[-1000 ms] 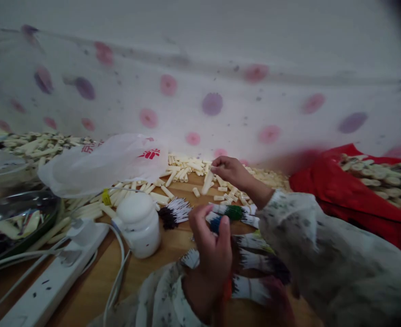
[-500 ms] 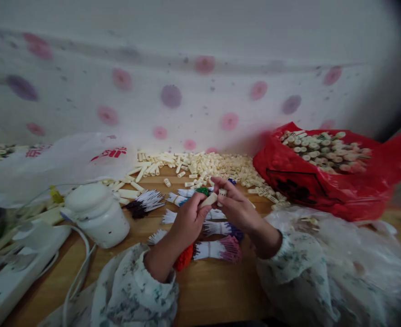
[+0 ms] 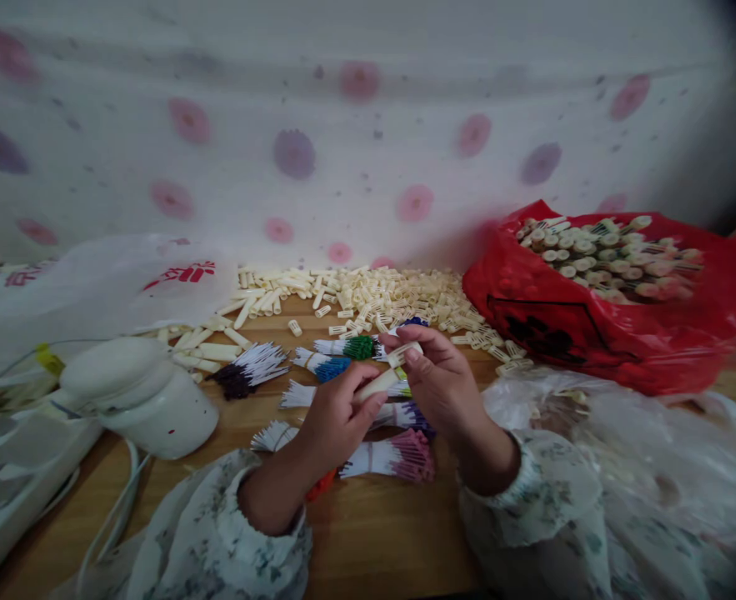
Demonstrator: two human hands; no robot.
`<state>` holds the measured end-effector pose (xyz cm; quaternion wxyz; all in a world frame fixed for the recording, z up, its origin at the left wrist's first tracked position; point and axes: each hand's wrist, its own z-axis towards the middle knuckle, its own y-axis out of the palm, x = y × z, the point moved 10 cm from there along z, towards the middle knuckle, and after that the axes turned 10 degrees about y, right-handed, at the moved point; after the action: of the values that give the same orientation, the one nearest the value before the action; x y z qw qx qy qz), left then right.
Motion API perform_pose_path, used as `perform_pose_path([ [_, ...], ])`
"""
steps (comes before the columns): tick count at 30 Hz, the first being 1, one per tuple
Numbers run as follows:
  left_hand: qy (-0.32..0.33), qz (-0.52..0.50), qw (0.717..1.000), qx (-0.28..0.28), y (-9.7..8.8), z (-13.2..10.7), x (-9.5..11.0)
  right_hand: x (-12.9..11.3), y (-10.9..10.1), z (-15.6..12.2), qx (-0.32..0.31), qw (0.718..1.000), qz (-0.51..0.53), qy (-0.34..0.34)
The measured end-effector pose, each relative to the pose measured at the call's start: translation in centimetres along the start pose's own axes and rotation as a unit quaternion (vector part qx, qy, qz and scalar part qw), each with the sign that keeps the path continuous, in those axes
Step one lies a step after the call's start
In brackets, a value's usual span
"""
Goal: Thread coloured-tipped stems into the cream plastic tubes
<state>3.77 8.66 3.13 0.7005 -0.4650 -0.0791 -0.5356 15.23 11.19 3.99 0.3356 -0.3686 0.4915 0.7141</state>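
Note:
My left hand (image 3: pixel 347 414) is closed round a cream plastic tube (image 3: pixel 377 387), whose end points up toward the right. Between the thumb and fingers of my right hand (image 3: pixel 443 379) is a short slotted cream cap (image 3: pixel 403 354), close above the tube's end; I cannot tell whether the two touch. Below and behind the hands lie bundles of thin white sticks with coloured tips: a pink-tipped bundle (image 3: pixel 389 457), a green-tipped bundle (image 3: pixel 348 347), a blue-tipped bundle (image 3: pixel 325 364) and a black-tipped bundle (image 3: pixel 248 371). Other bundles are partly hidden by the hands.
Loose cream caps and tubes (image 3: pixel 368 300) are heaped along the back. On the right, a red plastic bag (image 3: pixel 530 342) holds many assembled pieces, with a clear bag (image 3: pixel 643 450) before it. At left stand a white jar (image 3: pixel 148 400) and a power strip (image 3: pixel 30 492).
The cap in my right hand has turned and now shows its slotted side, lying along above the tube's end. The whole view has shifted slightly to the right.

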Motion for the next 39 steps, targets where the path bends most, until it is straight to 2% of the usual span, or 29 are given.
perform_pose_path([
  [7,-0.02,-0.022,0.999,0.037,-1.0,-0.1,-0.7,-0.4,-0.2,-0.1,-0.02,1.0,-0.007,-0.023],
  [10,0.018,-0.017,0.999,0.044,-1.3,0.1,-0.1,-0.2,-0.1,0.0,-0.022,0.999,-0.001,-0.024],
  [14,0.08,-0.023,0.996,0.036,-1.1,0.3,0.9,0.5,-0.6,0.2,0.005,1.0,-0.002,-0.007],
  [16,0.093,-0.022,0.995,0.036,-1.1,0.3,1.0,0.5,-1.3,0.2,0.03,0.999,-0.031,-0.005],
  [19,0.092,-0.007,0.995,0.044,-1.3,0.3,0.9,-0.4,-2.5,0.3,0.064,0.989,-0.134,-0.023],
  [21,0.087,0.003,0.995,0.046,-1.5,0.4,0.8,-0.8,-2.9,0.4,0.053,0.979,-0.195,-0.025],
  [25,0.082,0.018,0.996,0.037,-1.6,0.6,0.8,-1.1,-3.0,0.8,0.003,0.97,-0.241,-0.005],
  [28,0.081,0.036,0.996,0.025,-1.3,0.5,0.8,-1.3,-3.1,0.9,0.019,0.947,-0.319,-0.011],
  [33,0.066,0.064,0.996,0.0,-0.7,0.3,0.2,-1.4,-3.3,0.8,0.074,0.874,-0.48,-0.015],
  [34,0.063,0.062,0.996,-0.004,-0.6,0.3,0.1,-1.4,-3.4,0.8,0.07,0.874,-0.48,-0.015],
  [37,0.047,0.045,0.998,0.001,-0.8,0.4,-0.1,-0.5,-2.9,0.9,-0.011,0.921,-0.389,0.008],
  [39,0.035,0.033,0.999,0.005,-1.1,0.5,-0.2,0.0,-2.7,0.9,-0.058,0.94,-0.335,0.028],
])
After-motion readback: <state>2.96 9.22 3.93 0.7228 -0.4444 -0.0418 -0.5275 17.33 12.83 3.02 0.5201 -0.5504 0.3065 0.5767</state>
